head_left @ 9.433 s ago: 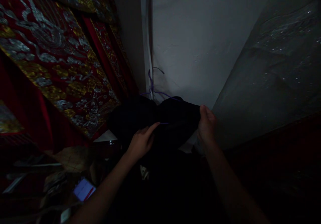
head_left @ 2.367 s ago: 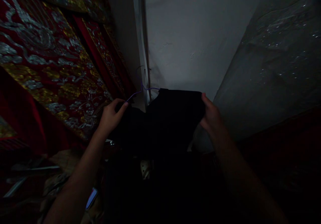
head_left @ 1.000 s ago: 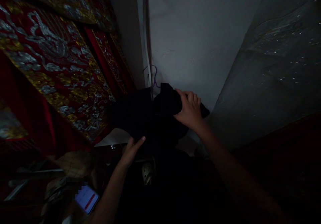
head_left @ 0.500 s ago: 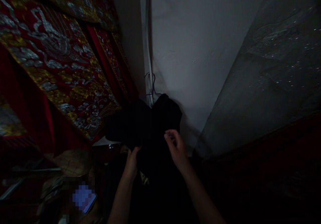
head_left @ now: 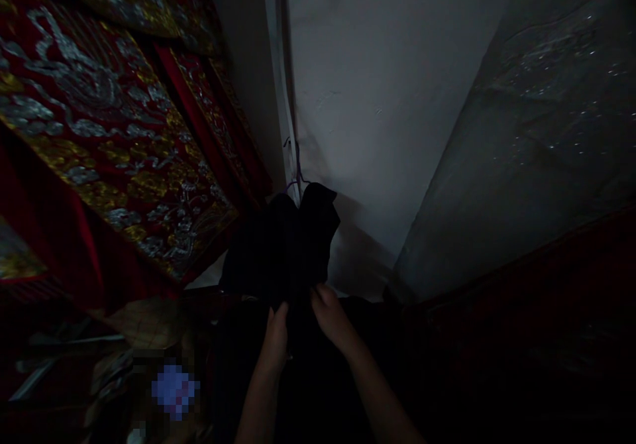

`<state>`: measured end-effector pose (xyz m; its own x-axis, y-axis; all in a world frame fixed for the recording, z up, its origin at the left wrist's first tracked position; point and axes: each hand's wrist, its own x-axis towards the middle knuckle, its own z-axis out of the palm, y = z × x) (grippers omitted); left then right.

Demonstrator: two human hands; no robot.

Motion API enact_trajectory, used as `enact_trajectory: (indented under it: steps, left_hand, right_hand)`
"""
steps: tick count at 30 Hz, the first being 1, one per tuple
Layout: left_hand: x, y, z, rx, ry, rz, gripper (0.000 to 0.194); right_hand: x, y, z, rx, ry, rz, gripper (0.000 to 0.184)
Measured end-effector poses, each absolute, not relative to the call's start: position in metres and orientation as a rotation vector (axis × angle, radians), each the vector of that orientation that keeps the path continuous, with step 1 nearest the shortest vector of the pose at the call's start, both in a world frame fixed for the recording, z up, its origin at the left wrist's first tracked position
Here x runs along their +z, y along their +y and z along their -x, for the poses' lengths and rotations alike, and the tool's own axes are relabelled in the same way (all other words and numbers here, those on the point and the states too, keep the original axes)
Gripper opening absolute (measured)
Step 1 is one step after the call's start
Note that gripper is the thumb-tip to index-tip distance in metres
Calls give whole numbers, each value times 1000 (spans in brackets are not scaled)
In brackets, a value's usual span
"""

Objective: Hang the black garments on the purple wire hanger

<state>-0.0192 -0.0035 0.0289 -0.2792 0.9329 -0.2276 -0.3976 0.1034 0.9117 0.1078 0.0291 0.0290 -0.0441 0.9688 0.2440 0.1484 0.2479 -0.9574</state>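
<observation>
A black garment hangs from a thin clothes hanger against the pale wall in front of me. My left hand is closed on its lower left side, thumb uppermost. On the right, my right hand pinches the garment's lower right edge. Both hands are close together, a short way apart, with dark cloth between them. The scene is very dim, so folds and the exact kind of garment cannot be made out.
Red cloth embroidered in gold and silver hangs on the left. A narrow white strip runs down the wall. A glittery grey sheet is at right. A blurred-out bright screen shows at lower left.
My right hand has moved down and left and now grips the garment's edge. My left hand has shifted slightly right and down. The garment's lower part is drawn in narrower.
</observation>
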Motion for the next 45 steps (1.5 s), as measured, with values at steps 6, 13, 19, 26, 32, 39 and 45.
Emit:
enact_trajectory:
  steps: [6,13,19,26,32,39,45]
  left_hand:
    - [33,0,32,1514,1294,-572,44]
    - [6,-1,27,2177,1784,-1238,74]
    - [-9,-13,-4,1650,1656,-1867,16]
    - [1,-1,0,1429,1388,-1773,21]
    - [-16,17,13,1377,1466,-1758,20]
    - [40,33,24,1314,1285,-1787,15]
    - [149,53,22,1733,1110,-2139,32]
  right_hand:
    - [26,23,-112,1095,-1381,1137,39]
    - [18,7,-115,1152,-1275,1131,43]
    - [25,1,-113,1209,-1362,1168,40]
    - [82,31,-114,1374,-1215,1070,36]
    - [184,79,-122,1198,-1031,802,31]
    - [167,63,-105,1115,-1246,826,37]
    - [174,58,-116,966,-1454,840,33]
